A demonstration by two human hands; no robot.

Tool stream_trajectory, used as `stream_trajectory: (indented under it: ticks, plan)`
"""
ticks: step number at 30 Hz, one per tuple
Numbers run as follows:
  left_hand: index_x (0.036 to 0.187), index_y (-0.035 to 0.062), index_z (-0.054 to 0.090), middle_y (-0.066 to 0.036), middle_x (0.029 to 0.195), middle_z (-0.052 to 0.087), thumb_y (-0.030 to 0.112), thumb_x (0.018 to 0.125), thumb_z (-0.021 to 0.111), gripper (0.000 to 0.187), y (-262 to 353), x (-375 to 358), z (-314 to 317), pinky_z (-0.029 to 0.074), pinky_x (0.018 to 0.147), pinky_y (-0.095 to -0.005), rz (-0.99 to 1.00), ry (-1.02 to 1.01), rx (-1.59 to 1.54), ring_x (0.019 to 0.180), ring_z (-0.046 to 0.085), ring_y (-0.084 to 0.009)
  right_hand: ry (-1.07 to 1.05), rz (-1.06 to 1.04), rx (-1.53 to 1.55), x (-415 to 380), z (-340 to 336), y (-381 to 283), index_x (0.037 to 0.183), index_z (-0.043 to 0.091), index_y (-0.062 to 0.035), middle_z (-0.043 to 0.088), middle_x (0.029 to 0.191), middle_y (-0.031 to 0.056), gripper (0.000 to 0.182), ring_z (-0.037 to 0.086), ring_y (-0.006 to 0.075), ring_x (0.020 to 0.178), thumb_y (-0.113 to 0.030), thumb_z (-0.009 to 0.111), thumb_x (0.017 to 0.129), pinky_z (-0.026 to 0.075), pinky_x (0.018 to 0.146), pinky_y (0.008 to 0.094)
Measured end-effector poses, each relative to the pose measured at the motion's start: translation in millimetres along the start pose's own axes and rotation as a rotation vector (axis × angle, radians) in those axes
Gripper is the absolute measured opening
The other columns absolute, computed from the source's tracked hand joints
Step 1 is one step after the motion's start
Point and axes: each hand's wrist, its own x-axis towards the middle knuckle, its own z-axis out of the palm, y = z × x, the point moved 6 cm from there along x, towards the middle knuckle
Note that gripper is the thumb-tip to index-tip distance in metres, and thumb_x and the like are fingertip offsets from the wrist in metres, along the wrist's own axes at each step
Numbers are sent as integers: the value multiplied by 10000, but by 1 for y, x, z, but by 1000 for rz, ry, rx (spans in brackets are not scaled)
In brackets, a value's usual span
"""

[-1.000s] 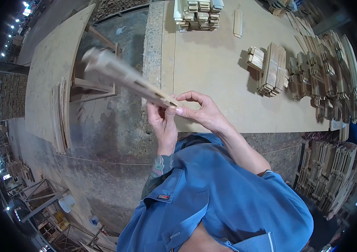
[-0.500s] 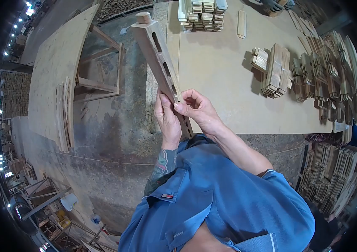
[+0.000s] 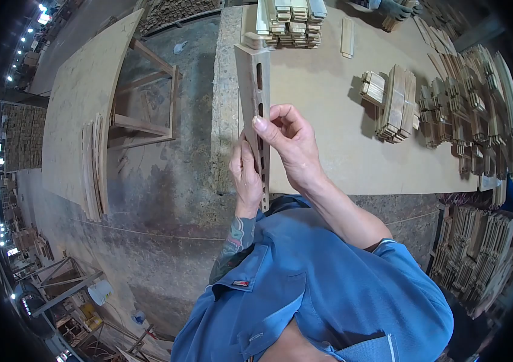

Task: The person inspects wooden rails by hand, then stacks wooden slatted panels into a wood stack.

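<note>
A long wooden piece [image 3: 248, 81] with a row of slots along one face and a rounded end is held upright in front of my body. My left hand [image 3: 247, 175] is wrapped round its lower left side, fingers partly hidden behind it. On the slotted face, about midway along, rests the thumb of my right hand [image 3: 293, 145], whose bent fingers curl at the right edge of the wood.
A broad board-topped table [image 3: 335, 163] carries a stack of slats [image 3: 296, 24], a smaller bundle [image 3: 398, 102] and many slats [image 3: 474, 108] at right. A co-worker's gloved hand [image 3: 394, 11] shows at the top. A tilted panel [image 3: 81, 108] stands at left.
The wooden piece has turned, its upper end moving right and slightly down, its slotted face now more to the right. My right hand has slid higher along it.
</note>
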Motion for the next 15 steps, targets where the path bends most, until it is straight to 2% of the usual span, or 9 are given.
stream_trajectory:
  ticks: [4,6,8,10,12,13,15]
  plan:
    - [1342,-41,490,-126,1192,608,333,1060,347,490,-13,-2,-8,443,938,-310,-13,-50,39,1096,564,-170,12,-43,42,9,1,-12,959,578,-47,587,1084,74,311,543,134,1003,-260,772,841,444,895,307]
    - [1314,-31,516,-99,1113,613,344,1061,331,489,-14,-3,-9,432,891,-289,0,-50,93,1025,554,-153,19,-59,50,12,1,-18,960,577,-51,587,1053,56,303,544,119,977,-255,769,845,447,875,292]
    - [1292,-36,528,-101,1126,614,335,1060,334,479,-22,-7,-13,432,893,-296,-14,-42,84,1024,553,-155,32,-74,64,15,0,-24,968,575,-83,590,899,-29,239,527,57,849,-237,734,877,427,800,236]
    - [1269,-41,541,-104,1138,615,327,1060,338,469,-28,-11,-19,432,895,-304,-29,-32,75,1022,552,-158,56,-94,72,20,-2,-26,970,579,-83,591,903,-31,236,527,57,853,-238,731,879,425,802,234]
    - [1301,-78,517,-163,1211,611,330,1046,389,498,-34,-14,-25,414,979,-311,-107,-128,118,1135,556,-204,94,-125,74,24,-6,-29,980,592,-82,593,917,-33,229,523,59,870,-244,722,884,415,808,228]
    - [1301,-78,517,-163,1211,611,330,1046,389,498,-36,-16,-31,414,979,-311,-107,-128,118,1135,556,-204,94,-125,73,28,-8,-30,980,592,-82,593,917,-33,229,523,59,870,-244,722,884,415,808,228]
    - [1288,-89,520,-184,1210,610,334,1039,409,504,-50,-23,-40,400,991,-311,-202,-159,176,1135,552,-217,156,-47,135,35,-20,-25,1008,584,-50,610,998,20,272,556,87,898,-212,749,865,452,811,241]
